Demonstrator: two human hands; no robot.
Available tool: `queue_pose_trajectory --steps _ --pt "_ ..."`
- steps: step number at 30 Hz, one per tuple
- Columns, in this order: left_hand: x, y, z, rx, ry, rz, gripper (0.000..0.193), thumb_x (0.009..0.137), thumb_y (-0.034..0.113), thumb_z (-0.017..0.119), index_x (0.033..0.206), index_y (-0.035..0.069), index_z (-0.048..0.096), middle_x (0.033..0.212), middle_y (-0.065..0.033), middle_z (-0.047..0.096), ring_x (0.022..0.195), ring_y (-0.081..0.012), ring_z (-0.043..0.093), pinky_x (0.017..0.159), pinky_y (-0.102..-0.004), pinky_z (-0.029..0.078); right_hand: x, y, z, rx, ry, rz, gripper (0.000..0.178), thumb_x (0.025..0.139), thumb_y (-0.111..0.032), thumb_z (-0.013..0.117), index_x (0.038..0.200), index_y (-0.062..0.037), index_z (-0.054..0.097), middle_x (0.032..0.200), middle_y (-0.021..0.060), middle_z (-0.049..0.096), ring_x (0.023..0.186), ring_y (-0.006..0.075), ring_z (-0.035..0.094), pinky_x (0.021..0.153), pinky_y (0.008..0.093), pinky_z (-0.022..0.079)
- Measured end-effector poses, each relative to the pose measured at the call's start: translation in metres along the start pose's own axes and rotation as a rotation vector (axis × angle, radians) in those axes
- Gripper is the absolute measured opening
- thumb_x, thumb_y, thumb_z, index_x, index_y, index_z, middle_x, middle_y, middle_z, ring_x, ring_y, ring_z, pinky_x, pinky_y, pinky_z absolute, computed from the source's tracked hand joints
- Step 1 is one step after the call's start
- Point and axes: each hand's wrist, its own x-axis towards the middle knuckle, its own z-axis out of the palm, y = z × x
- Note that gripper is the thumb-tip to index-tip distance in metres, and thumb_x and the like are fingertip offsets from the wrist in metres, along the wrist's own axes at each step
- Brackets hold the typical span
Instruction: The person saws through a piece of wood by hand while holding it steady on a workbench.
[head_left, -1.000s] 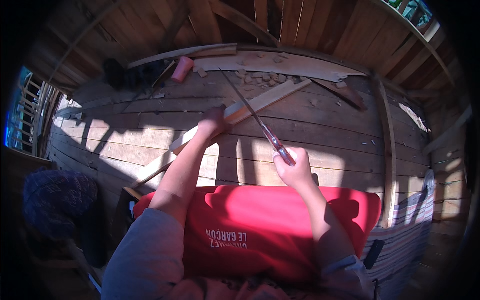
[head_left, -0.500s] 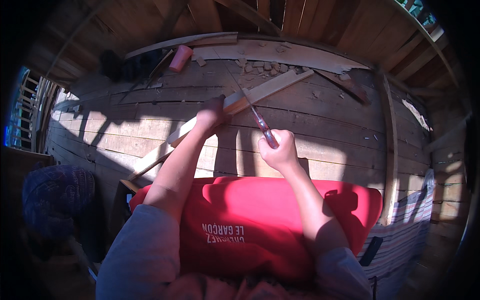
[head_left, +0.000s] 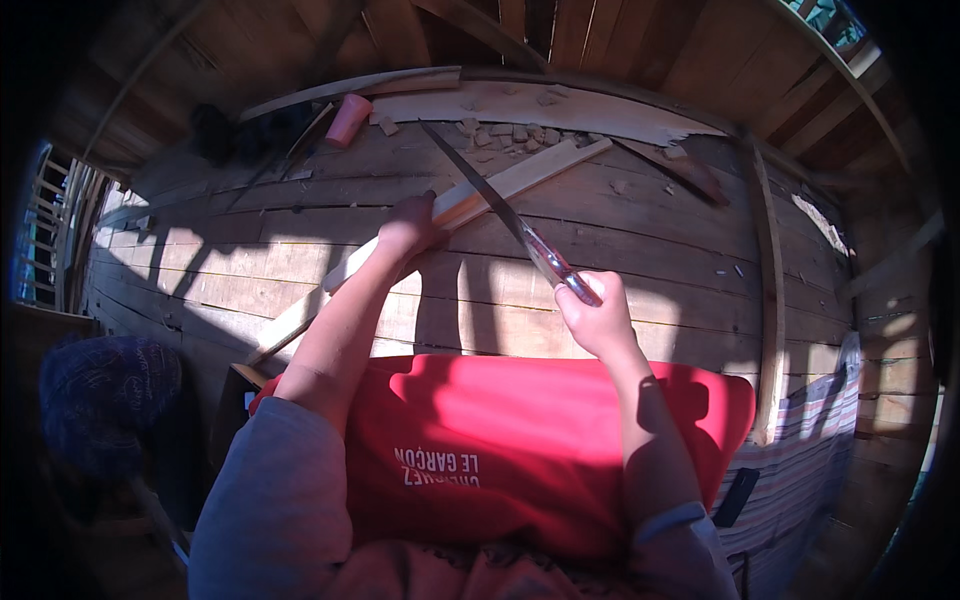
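My right hand (head_left: 602, 314) is closed around the reddish handle of a handsaw (head_left: 478, 184). The long blade slants forward and left across a pale wooden batten (head_left: 530, 176), with its flat side facing up toward me. Whether the teeth touch the wood, I cannot tell. My left hand (head_left: 408, 226) grips the batten just left of the blade, its fingers partly hidden behind the wood. The batten runs from far right to near left, and another light piece of wood (head_left: 290, 325) shows beyond its near end.
Small wood offcuts (head_left: 505, 134) lie in a heap on the plank floor (head_left: 640, 240) beyond the batten. A pink cup (head_left: 348, 121) lies near a wide board (head_left: 430, 105). Red cloth (head_left: 540, 420) covers my lap. A dark phone-like object (head_left: 737, 497) rests on striped fabric (head_left: 815, 440) at right.
My right hand has moved right and slightly back toward me with the handsaw. The blade has turned, so more of its flat side shows. My left hand stays on the batten.
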Motion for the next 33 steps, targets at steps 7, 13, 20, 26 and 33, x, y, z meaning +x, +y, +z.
queue_pose_trajectory --steps 7,13,20,26,33 --pt "-0.005 0.022 0.003 -0.071 0.024 -0.093 0.067 0.075 0.035 0.087 0.127 0.003 0.06 0.119 -0.0224 0.071 0.111 -0.0409 0.068 0.095 -0.0476 0.055 0.035 0.016 0.048 -0.109 0.026 -0.306 0.032 0.08 -0.012 0.064 0.058 0.0021 0.045 0.05 0.0182 0.048 0.043 0.0246 0.048 0.049 0.0407 0.04" --pt "-0.011 0.01 -0.01 0.003 0.017 -0.111 0.064 0.075 0.031 0.085 0.127 0.004 0.06 0.119 -0.0222 0.071 0.111 -0.0403 0.069 0.095 -0.0474 0.056 0.005 0.006 0.014 0.033 -0.034 -0.088 0.031 0.082 -0.01 0.064 0.059 -0.0005 0.046 0.051 0.0099 0.045 0.048 0.0139 0.043 0.049 0.0373 0.036" --pt "0.0 0.026 -0.003 -0.011 -0.028 -0.085 0.071 0.074 0.035 0.084 0.131 0.002 0.059 0.12 -0.0241 0.071 0.112 -0.0395 0.069 0.096 -0.0475 0.056 0.048 0.002 0.052 -0.122 -0.005 -0.311 0.032 0.08 -0.013 0.063 0.059 0.0019 0.045 0.05 0.0155 0.046 0.046 0.0187 0.045 0.049 0.0394 0.038" --pt "-0.006 0.002 -0.007 0.015 -0.01 -0.108 0.077 0.073 0.039 0.085 0.135 0.002 0.057 0.12 -0.0244 0.071 0.112 -0.0397 0.069 0.096 -0.0471 0.057 0.004 0.0 0.001 -0.032 -0.08 -0.09 0.032 0.081 -0.009 0.062 0.057 -0.0018 0.043 0.049 0.003 0.043 0.048 0.011 0.041 0.048 0.0376 0.033" --pt "0.013 0.029 -0.007 -0.027 0.009 -0.062 0.069 0.074 0.035 0.084 0.129 0.002 0.06 0.118 -0.0235 0.071 0.11 -0.0402 0.069 0.094 -0.0475 0.057 0.048 0.008 0.043 -0.071 0.015 -0.255 0.031 0.08 -0.011 0.064 0.058 -0.0008 0.045 0.049 0.0073 0.042 0.048 0.0126 0.043 0.048 0.0377 0.035"
